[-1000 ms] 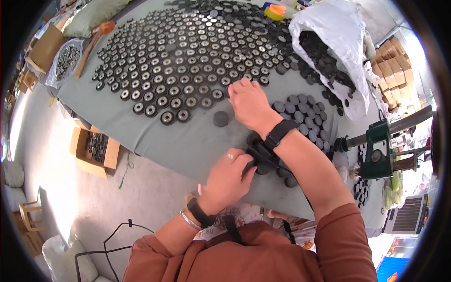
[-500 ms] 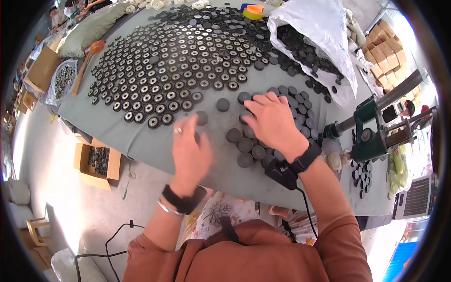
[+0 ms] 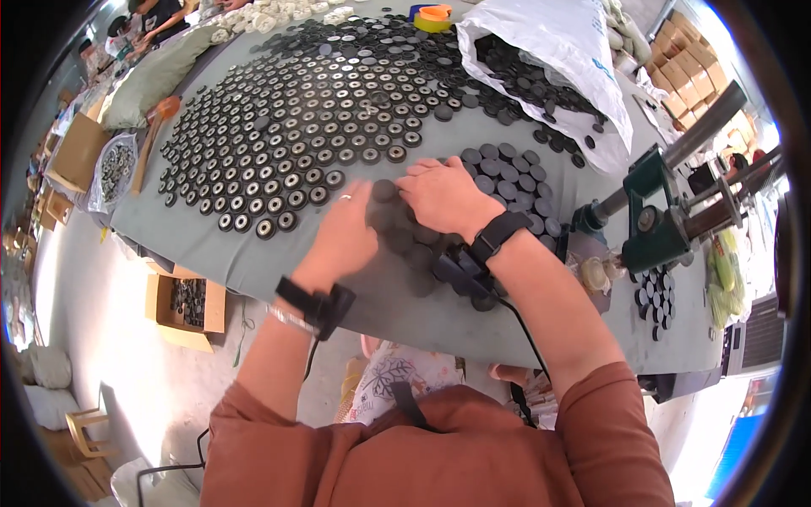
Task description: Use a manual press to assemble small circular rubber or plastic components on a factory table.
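Observation:
Plain dark round caps (image 3: 419,256) lie in a loose group between my two hands, smeared by motion. My right hand (image 3: 449,199) rests palm down on the group's far right side, fingers stretched out to the left. Beside its left edge is my left hand (image 3: 342,235), fingers extended and slightly blurred, nearest to a single cap (image 3: 385,191). Neither hand shows a grip on a cap, though some caps are hidden under the right palm. Right of that hand, more caps (image 3: 508,172) sit packed together. Rows of black rings with metal centres (image 3: 291,181) spread over the table's left.
A green hand press (image 3: 646,215) stands at the right of the grey-covered table (image 3: 253,269). An open white sack (image 3: 541,42) spills dark caps at the back. Tape rolls (image 3: 432,17) lie behind, and a wooden-handled mallet (image 3: 155,135) at the left edge. A carton (image 3: 207,314) sits on the floor.
My right hand has slid left, and the caps beside it have shifted left with it, nearer my left hand. The whole view has also moved slightly.

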Tool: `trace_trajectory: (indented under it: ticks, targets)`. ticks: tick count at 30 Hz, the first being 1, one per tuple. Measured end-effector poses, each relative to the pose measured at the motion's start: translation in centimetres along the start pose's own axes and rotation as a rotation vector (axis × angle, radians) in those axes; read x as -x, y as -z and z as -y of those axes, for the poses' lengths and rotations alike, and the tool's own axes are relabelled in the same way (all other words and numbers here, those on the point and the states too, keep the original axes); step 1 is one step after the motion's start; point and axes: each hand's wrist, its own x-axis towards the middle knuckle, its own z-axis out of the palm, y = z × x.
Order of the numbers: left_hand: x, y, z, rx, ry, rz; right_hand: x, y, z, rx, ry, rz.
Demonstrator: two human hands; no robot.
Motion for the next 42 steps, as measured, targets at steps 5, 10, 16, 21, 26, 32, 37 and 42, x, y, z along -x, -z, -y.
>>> trace_trajectory:
  ticks: [5, 10, 16, 21, 26, 32, 37, 42]
  targets:
    - [-1.8, 0.5, -1.3, 0.034, 0.07, 0.1, 6.9, 3.3, -1.4, -0.287, -0.018, -0.668]
    - [2.6, 1.7, -7.1, 0.276, 0.053, 0.216, 20.8, 4.5, 0.0, -0.686, -0.373, -0.626]
    - [5.4, -0.4, -13.1, 0.293, 0.025, 0.349, 30.8, 0.0, 2.5, -0.771, -0.766, -0.483]
    - [4.9, -3.9, -13.1, 0.015, -0.238, 0.266, 32.1, -1.1, 3.8, -0.7, -0.654, -0.605]
    - [3.8, -4.3, -12.5, 0.223, -0.016, 0.3, 32.1, -1.5, 3.3, -0.762, -0.655, -0.623]
    - [-1.5, -3.2, -11.9, 1.714, 1.023, 0.567, 30.0, -0.9, 2.7, -0.804, -0.498, -0.666]
    - [-0.7, -4.4, -14.3, 1.762, 0.945, 0.556, 31.4, -1.4, 2.2, -0.787, -0.541, -0.668]
    - [0.3, -5.8, -18.6, 1.282, 0.685, 0.526, 34.9, -1.7, -1.6, -0.734, -0.738, -0.806]
